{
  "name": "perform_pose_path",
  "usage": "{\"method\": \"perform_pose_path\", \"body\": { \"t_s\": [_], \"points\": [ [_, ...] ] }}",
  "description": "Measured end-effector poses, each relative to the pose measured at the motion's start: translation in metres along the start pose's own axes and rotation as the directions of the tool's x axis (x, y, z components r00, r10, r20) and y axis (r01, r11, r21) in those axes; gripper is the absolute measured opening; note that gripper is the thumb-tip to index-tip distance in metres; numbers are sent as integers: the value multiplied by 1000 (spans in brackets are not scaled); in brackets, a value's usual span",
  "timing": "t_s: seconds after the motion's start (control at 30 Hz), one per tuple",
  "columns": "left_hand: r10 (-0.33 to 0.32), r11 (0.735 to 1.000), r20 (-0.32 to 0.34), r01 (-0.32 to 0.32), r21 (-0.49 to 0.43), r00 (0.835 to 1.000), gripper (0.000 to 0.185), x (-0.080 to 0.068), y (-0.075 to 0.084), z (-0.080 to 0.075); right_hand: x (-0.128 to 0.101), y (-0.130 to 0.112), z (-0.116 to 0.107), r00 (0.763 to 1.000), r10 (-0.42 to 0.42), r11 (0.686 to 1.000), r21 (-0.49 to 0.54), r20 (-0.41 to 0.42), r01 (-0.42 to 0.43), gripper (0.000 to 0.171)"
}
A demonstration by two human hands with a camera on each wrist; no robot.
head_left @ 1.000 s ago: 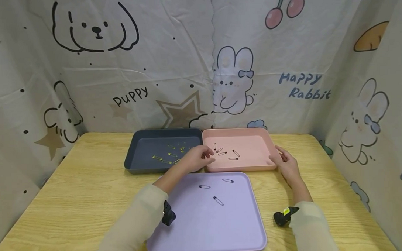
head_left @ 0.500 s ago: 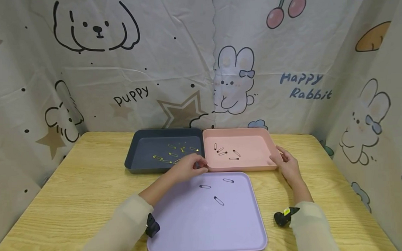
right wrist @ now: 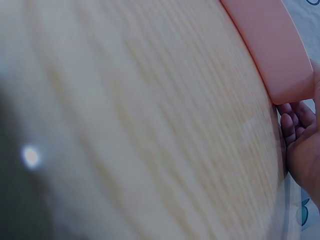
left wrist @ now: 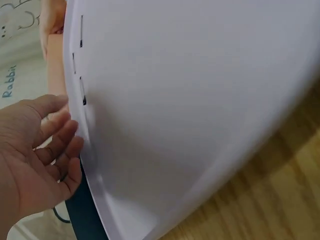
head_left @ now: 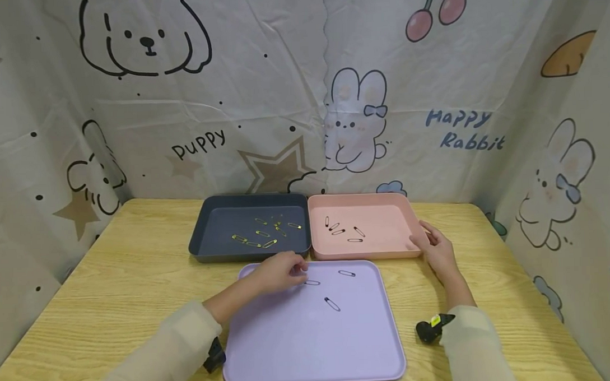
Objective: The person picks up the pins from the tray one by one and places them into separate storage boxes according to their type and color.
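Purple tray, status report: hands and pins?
Left hand open, over purple tray beside nearest black pin. Right hand rests against pink tray. Nothing blocking.

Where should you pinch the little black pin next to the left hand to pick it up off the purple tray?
Probably at its middle, from straight above. The black safety pin lies flat on the purple tray, long side running left to right, so a thumb-and-finger grip across its thin width suits it. The left hand is right beside its left end.

Black pins [head_left: 331, 303] are lying on the lilac tray [head_left: 290, 348] by the left fingers [head_left: 299, 267] — gold pins [head_left: 260, 234] showing in the navy tray [head_left: 220, 230] beyond, a pink tray [head_left: 386, 218] touching the right fingers [head_left: 421, 237] — the table [head_left: 111, 287] showing pale wood grain.
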State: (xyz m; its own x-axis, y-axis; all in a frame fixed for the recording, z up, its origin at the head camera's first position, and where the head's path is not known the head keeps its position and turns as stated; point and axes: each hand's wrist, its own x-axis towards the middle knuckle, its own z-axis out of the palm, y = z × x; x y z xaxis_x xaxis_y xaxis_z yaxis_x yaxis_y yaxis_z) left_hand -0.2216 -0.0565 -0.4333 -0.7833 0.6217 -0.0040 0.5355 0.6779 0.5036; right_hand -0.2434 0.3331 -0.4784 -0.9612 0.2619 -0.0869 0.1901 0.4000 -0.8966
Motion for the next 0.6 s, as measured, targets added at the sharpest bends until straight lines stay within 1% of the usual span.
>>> {"method": "perform_pose_path", "body": {
  "t_s": [0.1,0.27,0.4,0.6],
  "points": [
    [-31,998,17,30,63,999,14,0,1,3,0,0,0,1000,3,1000,-4,1,-3,71],
    [-39,994,23,37,106,999,8,0,3,5,1,1,0,1000,4,1000,2,0,-4,70],
    [-41,993,23,38,112,999,2,1,3,8,1,1,0,1000,6,1000,7,0,-6,71],
    [-38,995,29,35,90,999,9,1,5,9,1,1,0,1000,4,1000,2,0,-4,70]
  ]
}}
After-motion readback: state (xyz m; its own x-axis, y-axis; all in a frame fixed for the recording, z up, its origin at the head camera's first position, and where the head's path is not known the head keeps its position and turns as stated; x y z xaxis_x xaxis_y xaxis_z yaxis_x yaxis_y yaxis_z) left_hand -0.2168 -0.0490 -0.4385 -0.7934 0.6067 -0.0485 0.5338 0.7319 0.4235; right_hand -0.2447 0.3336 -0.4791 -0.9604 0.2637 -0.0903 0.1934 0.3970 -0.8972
